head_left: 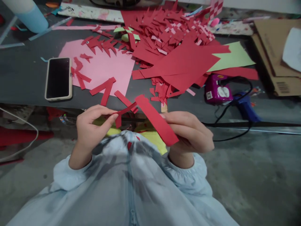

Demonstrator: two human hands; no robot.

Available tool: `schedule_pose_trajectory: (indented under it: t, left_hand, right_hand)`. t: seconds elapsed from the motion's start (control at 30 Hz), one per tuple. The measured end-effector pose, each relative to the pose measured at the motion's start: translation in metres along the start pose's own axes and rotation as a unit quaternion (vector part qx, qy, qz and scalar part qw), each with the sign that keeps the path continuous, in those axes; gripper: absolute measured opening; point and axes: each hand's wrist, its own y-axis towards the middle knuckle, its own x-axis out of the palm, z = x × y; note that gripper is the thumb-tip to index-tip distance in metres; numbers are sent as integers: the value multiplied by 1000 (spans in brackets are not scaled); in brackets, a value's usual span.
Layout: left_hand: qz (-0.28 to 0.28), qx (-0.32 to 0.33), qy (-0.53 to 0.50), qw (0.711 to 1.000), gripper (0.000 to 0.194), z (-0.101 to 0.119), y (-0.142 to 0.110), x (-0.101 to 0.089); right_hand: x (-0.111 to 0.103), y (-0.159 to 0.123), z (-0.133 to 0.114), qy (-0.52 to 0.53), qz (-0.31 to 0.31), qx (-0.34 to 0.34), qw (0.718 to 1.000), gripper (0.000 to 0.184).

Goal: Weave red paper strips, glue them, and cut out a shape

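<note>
Between the thumb and fingers of my left hand is a thin folded strip of red paper, with a short flap hanging below it. My right hand pinches a wider red paper strip, which slants down to the right. The near ends of the two pieces come close together over the table's front edge; I cannot tell if they touch. Just beyond lie folded red strips, partly on a pink paper sheet. A cut red paper shape with an eye rests on that sheet.
A phone lies left of the pink sheet. Red scraps are heaped at the back, with large red sheets in front. At right are a purple box, a blue glue gun with a black cord, and cardboard.
</note>
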Motion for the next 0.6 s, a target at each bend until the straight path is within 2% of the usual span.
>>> schedule_pose_trajectory:
  t: [0.07, 0.1, 0.23, 0.27, 0.37, 0.47, 0.6]
  left_hand:
    - [2, -12, 1, 1000, 8, 2, 0, 2]
    - [4, -17, 2, 1000, 8, 3, -1, 3]
    - [22, -60, -15, 998, 8, 7, -3, 7]
    - [27, -81, -28, 996, 7, 7, -3, 8]
    - [33, -141, -76, 986, 4, 8, -3, 12]
    - [36, -168, -109, 979, 4, 8, -2, 16]
    - [35, -168, -127, 977, 5, 7, -2, 19]
  right_hand:
    - [-4, -5, 2, -30, -12, 24, 999, 35]
    - [-6, -6, 3, -30, -16, 31, 999, 36]
    - [-12, 1, 1, 62, -13, 5, 998, 8]
    - [-13, 4, 0, 83, -12, 14, 996, 12]
    - [-11, 9, -4, 129, 7, 61, 990, 25]
    - [-7, 7, -7, 165, 20, 112, 980, 19]
    - [-3, 1, -10, 176, -16, 202, 963, 8]
